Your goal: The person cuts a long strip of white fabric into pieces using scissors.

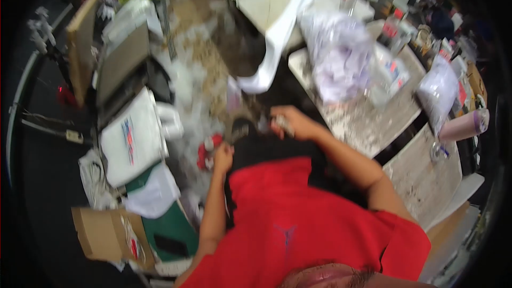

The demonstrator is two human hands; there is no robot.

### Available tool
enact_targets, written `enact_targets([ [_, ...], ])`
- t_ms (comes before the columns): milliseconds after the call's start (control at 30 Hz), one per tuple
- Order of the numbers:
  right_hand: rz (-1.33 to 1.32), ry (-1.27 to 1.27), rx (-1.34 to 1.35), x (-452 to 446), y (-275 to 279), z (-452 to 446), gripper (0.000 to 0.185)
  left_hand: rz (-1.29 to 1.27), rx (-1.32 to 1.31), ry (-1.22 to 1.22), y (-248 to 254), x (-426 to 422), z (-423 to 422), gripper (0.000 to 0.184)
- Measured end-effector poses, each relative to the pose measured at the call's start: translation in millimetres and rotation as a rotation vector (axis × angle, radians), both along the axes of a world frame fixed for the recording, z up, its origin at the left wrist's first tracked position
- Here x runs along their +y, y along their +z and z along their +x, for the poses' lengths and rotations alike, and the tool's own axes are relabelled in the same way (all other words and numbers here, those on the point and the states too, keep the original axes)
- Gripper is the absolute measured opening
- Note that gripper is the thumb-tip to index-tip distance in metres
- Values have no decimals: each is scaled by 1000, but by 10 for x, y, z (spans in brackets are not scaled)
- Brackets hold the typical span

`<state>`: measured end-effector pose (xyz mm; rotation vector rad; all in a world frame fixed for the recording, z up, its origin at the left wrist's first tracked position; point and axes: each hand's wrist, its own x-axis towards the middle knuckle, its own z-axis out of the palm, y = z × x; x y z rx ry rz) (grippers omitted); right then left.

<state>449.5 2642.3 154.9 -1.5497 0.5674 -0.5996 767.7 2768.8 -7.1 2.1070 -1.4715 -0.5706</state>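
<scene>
My left hand (223,156) is low in front of my body, its fingers closed, right beside a red and white object (209,152); blur hides whether it grips that object. My right hand (292,122) is curled around a small pale item (284,125) that I cannot make out. Both hands are near the black cloth (266,149) over my lap, below the red shirt. A long white strip (272,56) hangs from the table (256,0) and curls down just beyond the hands.
A plastic bag of white pieces (338,53) lies on a stained board (357,125) at right, near a pink roll (464,126). At left are a white printed bag (133,138), an open cardboard box (104,232) and a green surface (168,229). Clear plastic litters the floor.
</scene>
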Motion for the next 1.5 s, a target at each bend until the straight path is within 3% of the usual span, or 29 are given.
enact_targets([
  [133, 172, -22, 1, -98, -125, -22, 22, -20, 183, 61, 9, 76, -55, 25],
  [300, 170, -76, -93, -142, -181, -32, 52, 10, 148, 90, -199, 1, -14, 27],
  [333, 172, -71, -87, -144, -162, -24, 52, 16, 126, 121, -174, -16, -22, 27],
  [400, 215, -134, -133, -125, -121, 0, 35, 14, 119, 143, -148, -4, -58, 27],
  [667, 205, -100, -74, -124, -101, 12, 44, 24, 164, 155, -81, -99, -143, 28],
  [1000, 230, -83, -54, -107, -126, 53, 39, -34, 158, 195, -156, -93, -79, 29],
  [1067, 233, -75, -4, -99, -134, 52, 65, -13, 165, 196, -114, -98, -90, 29],
  [1300, 242, -68, -8, -132, -122, 41, 63, 37, 153, 198, -11, -124, -71, 30],
  [1367, 190, -95, -24, -131, -170, 38, 38, 12, 147, 200, -24, -102, -78, 30],
  [1500, 198, -97, -39, -97, -99, 62, 37, 16, 177, 237, -20, -83, -80, 32],
])
